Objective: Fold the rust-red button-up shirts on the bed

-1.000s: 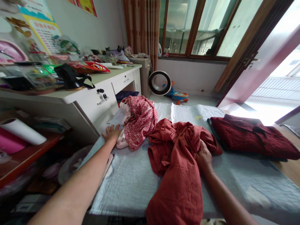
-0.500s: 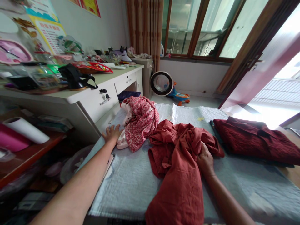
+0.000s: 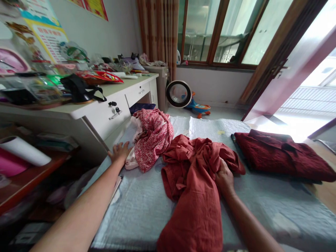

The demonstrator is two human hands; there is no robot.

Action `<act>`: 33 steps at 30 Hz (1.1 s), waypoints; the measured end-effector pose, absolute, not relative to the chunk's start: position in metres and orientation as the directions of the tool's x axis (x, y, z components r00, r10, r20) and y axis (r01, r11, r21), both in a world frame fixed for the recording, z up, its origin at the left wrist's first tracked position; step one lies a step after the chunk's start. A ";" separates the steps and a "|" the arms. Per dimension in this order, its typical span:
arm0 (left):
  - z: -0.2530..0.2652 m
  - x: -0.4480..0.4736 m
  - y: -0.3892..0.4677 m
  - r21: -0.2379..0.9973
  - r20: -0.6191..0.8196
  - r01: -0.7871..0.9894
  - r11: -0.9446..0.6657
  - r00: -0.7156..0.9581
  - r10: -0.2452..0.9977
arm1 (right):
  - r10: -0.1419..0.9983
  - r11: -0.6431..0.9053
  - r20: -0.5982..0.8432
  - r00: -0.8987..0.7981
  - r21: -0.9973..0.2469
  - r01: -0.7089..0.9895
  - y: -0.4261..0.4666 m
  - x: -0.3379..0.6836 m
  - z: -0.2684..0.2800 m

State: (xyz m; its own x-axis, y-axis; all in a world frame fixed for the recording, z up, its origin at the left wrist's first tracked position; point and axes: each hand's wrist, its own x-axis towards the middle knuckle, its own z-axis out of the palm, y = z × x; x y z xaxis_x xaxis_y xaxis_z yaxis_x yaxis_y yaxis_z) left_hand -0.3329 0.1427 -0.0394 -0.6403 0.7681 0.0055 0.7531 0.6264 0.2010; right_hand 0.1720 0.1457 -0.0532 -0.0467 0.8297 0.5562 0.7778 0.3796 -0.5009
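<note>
Beside the pink-white edge of a crumpled red floral garment, my left hand lies with its fingers spread on the cloth-covered surface. Its thumb side is close to that garment; I cannot tell if they touch. My right hand is closed on the right side of a rust-red garment, its fingertips partly hidden in the folds. This garment is bunched at the top, and its long part stretches toward me. A folded dark red garment lies to the right of my right hand.
A pale blue cloth covers the surface under the garments. On the left stands a white desk crowded with jars, bags and a black strapped item. Behind are a washing machine with its round door open and a blue-orange ride-on toy.
The view has turned slightly right, so everything sits a little further left. Both hands keep about the same places relative to the garments.
</note>
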 end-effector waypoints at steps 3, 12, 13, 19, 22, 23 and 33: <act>-0.038 -0.336 0.142 0.211 0.009 0.742 0.636 -0.652 0.758 | 0.825 0.385 0.563 -0.050 -0.495 0.779 0.145 0.168 -0.053; -0.035 -0.339 0.139 0.331 0.042 0.730 0.598 -0.644 0.764 | 0.816 0.374 0.578 -0.028 -0.490 0.787 0.148 0.163 -0.051; -0.037 -0.341 0.139 0.345 0.056 0.734 0.585 -0.638 0.768 | 0.817 0.379 0.576 -0.029 -0.498 0.780 0.148 0.164 -0.050; -0.055 -0.353 0.145 0.518 0.129 0.707 0.481 -0.620 0.774 | 0.832 0.396 0.551 -0.058 -0.517 0.759 0.146 0.164 -0.046; -0.054 -0.353 0.148 0.488 0.115 0.706 0.513 -0.634 0.765 | 0.831 0.405 0.552 -0.063 -0.523 0.750 0.148 0.163 -0.045; -0.052 -0.352 0.148 0.467 0.104 0.708 0.530 -0.639 0.762 | 0.830 0.408 0.553 -0.065 -0.525 0.747 0.148 0.163 -0.045; -0.036 -0.344 0.153 0.332 0.012 0.738 0.587 -0.625 0.780 | 0.815 0.404 0.576 -0.056 -0.496 0.769 0.152 0.166 -0.050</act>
